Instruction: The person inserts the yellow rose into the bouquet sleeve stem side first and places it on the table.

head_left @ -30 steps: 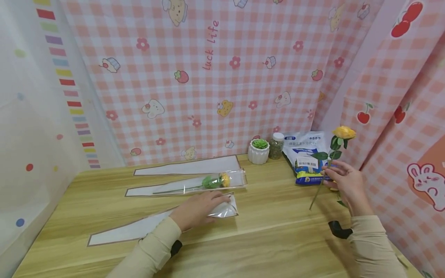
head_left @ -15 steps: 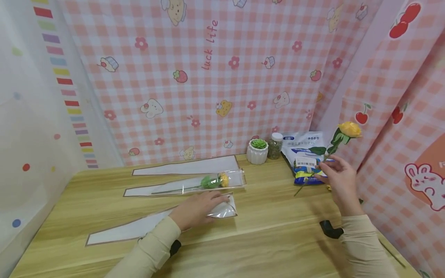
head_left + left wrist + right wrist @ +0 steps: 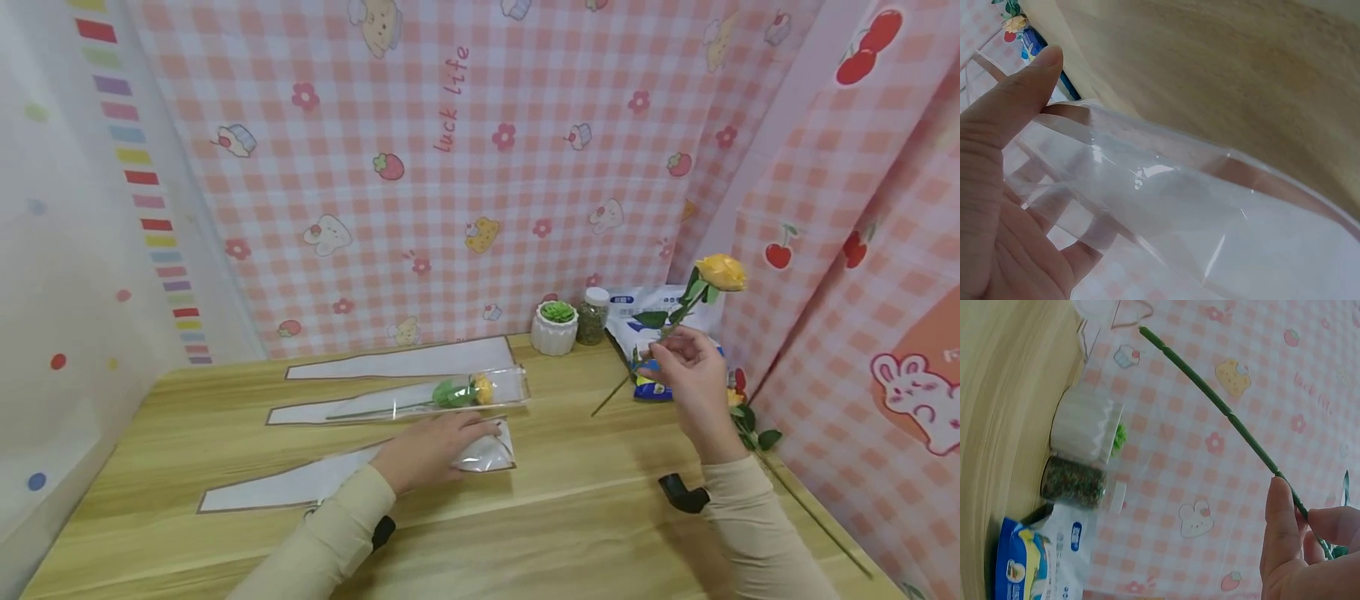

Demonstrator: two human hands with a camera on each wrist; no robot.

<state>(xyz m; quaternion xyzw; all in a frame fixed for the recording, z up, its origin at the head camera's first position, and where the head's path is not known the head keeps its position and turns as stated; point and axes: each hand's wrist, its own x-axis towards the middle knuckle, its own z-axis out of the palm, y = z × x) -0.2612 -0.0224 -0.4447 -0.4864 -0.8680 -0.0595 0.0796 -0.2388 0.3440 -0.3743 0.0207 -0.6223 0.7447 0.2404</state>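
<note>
My right hand [image 3: 696, 379] pinches the green stem [image 3: 1229, 414] of a yellow rose [image 3: 722, 272] between thumb and fingers. The bloom points up and right, and the bare stem end slants down-left above the table. My left hand [image 3: 431, 450] holds the wide end of a clear flower sleeve [image 3: 486, 455] with a brown border. In the left wrist view, the thumb lies at the edge of the film [image 3: 1166, 181], and the other fingers show partly through it. Behind that hand, another sleeve [image 3: 516, 388] has a yellow rose [image 3: 484, 388] lying in or on it; I cannot tell which.
A third sleeve [image 3: 405, 360] lies farther back. Along the back stand a white pot with a green plant [image 3: 555, 329], a lidded jar [image 3: 592, 318] and a blue-white bag [image 3: 626, 321]. Another yellow rose [image 3: 750, 427] lies at the right edge of the wooden table [image 3: 570, 533].
My right hand has moved left with the rose, and its stem has tilted from near upright to slanting. The rose lying at the right has come into view. My left hand stays nearly still.
</note>
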